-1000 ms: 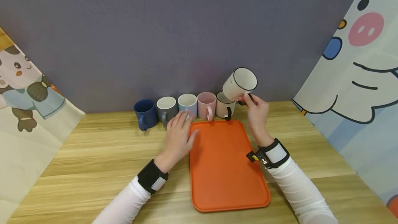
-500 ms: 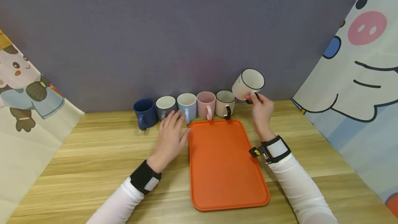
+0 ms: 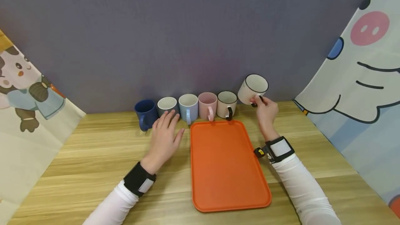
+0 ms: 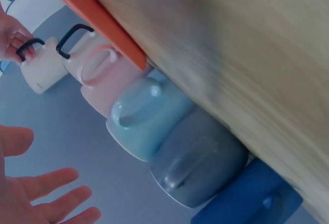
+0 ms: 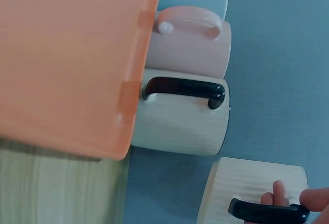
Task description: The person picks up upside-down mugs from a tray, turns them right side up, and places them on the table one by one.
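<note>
My right hand [image 3: 267, 113] pinches the black handle of a white ribbed mug [image 3: 246, 94]. Black-rimmed and slightly tilted, that mug hangs right of a row of mugs along the wall. In the right wrist view, fingers curl round its handle [image 5: 267, 212]. My left hand [image 3: 163, 140] has its fingers spread, just in front of the grey mug [image 4: 200, 157], and holds nothing. The row continues with a dark blue mug [image 3: 151, 114], a light blue mug [image 3: 194, 111], a pink mug [image 3: 203, 109] and a cream mug [image 3: 221, 109] with a black handle.
An orange tray [image 3: 229, 166] lies on the wooden table [image 3: 93, 169], its far edge close to the mugs. Behind the row rises a grey wall [image 3: 200, 37]. Cartoon-printed sheets [image 3: 359, 89] flank both sides.
My right hand has carried the white mug rightward, away from above the cream mug, then slightly lower. My left hand has drawn back left from the light blue mug.
</note>
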`<action>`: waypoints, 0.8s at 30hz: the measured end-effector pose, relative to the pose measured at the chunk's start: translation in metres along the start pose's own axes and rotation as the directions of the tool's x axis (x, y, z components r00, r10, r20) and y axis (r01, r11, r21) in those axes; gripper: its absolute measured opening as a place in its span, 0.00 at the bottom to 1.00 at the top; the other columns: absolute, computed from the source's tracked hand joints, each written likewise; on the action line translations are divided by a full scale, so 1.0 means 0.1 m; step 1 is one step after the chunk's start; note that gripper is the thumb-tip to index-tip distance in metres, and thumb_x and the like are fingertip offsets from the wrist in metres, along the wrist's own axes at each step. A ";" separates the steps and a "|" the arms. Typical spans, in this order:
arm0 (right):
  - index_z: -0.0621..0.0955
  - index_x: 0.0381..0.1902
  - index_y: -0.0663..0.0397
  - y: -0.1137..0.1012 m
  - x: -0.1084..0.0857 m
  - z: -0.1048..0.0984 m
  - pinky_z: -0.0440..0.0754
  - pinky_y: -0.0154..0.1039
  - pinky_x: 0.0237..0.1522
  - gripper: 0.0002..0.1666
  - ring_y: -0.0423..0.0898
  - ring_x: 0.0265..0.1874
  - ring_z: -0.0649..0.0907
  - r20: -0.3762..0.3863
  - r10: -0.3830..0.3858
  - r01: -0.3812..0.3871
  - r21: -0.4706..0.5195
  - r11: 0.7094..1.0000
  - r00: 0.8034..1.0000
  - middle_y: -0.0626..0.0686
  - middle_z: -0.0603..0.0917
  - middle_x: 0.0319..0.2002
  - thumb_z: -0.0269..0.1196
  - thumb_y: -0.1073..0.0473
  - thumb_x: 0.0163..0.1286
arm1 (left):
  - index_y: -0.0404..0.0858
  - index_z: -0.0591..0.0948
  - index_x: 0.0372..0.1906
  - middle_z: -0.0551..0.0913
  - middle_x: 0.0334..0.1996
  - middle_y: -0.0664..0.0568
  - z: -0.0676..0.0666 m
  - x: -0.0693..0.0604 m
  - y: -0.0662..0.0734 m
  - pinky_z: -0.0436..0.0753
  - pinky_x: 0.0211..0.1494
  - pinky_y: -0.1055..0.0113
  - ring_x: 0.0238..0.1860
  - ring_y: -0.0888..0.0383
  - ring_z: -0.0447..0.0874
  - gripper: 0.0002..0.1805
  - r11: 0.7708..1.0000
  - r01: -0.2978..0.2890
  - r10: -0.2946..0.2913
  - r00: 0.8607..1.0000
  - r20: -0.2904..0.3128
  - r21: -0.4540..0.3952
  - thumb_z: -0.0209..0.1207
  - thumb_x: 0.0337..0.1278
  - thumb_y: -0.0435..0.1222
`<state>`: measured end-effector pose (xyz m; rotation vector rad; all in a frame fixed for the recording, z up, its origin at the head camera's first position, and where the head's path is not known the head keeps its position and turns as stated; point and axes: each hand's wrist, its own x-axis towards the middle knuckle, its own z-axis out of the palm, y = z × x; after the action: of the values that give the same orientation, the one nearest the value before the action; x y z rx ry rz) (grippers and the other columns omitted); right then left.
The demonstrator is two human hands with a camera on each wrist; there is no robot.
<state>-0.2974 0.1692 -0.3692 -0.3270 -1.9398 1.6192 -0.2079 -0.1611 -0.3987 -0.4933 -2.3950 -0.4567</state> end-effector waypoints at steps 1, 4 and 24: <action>0.86 0.39 0.65 0.01 0.00 0.00 0.74 0.26 0.34 0.16 0.42 0.30 0.84 0.002 0.005 -0.005 0.000 1.000 1.000 0.45 0.86 0.24 0.62 0.55 0.67 | 0.33 0.74 0.60 0.70 0.64 0.40 -0.01 0.00 -0.01 0.63 0.63 0.40 0.67 0.41 0.63 0.26 1.000 0.000 0.000 1.000 -0.004 0.005 0.59 0.60 0.41; 0.86 0.38 0.66 0.04 0.02 -0.01 0.73 0.26 0.32 0.17 0.42 0.29 0.84 0.010 0.025 -0.025 0.004 1.000 1.000 0.42 0.85 0.21 0.62 0.55 0.66 | 0.34 0.74 0.60 0.71 0.64 0.40 -0.04 -0.01 -0.04 0.64 0.63 0.40 0.67 0.41 0.63 0.26 1.000 0.008 -0.008 1.000 -0.011 0.017 0.59 0.60 0.41; 0.86 0.39 0.65 0.16 0.06 -0.04 0.76 0.23 0.34 0.14 0.36 0.28 0.82 0.071 0.094 -0.087 -0.101 0.991 0.993 0.45 0.86 0.24 0.62 0.58 0.65 | 0.31 0.75 0.59 0.71 0.63 0.38 -0.14 -0.12 -0.23 0.63 0.62 0.38 0.66 0.39 0.63 0.27 0.998 0.043 -0.042 0.999 -0.022 0.037 0.60 0.59 0.43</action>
<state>-0.3029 0.1796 -0.3825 -0.4036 -2.0937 1.6182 -0.2020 -0.1901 -0.4010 -0.4195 -2.3928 -0.4333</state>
